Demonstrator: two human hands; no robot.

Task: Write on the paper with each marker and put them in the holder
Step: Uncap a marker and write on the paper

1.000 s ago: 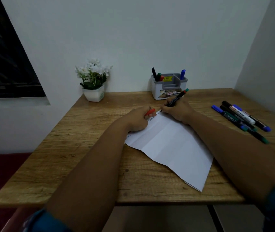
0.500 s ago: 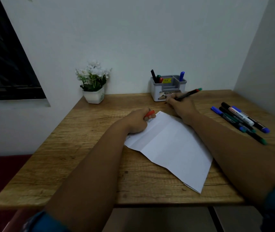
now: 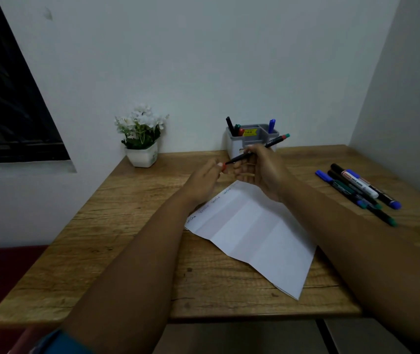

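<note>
Hands (image 3: 239,172) cap marker (image 3: 257,149); holder (image 3: 234,146) holds markers (image 3: 234,127).

Above the wooden table (image 3: 127,251), the right hand (image 3: 262,169) grips a black marker (image 3: 257,149) slanting from 8 toward 2 o'clock, while the left hand (image 3: 203,180) pinches a red cap (image 3: 221,166) at its lower tip. The creased paper (image 3: 255,233) lies under the hands, with small handwriting along its 10 o'clock edge. At 12 o'clock stands the holder (image 3: 237,146) with several markers in it, a flower pot (image 3: 142,154) sits at 10 o'clock, and loose markers (image 3: 357,190) lie at 3 o'clock.
</note>
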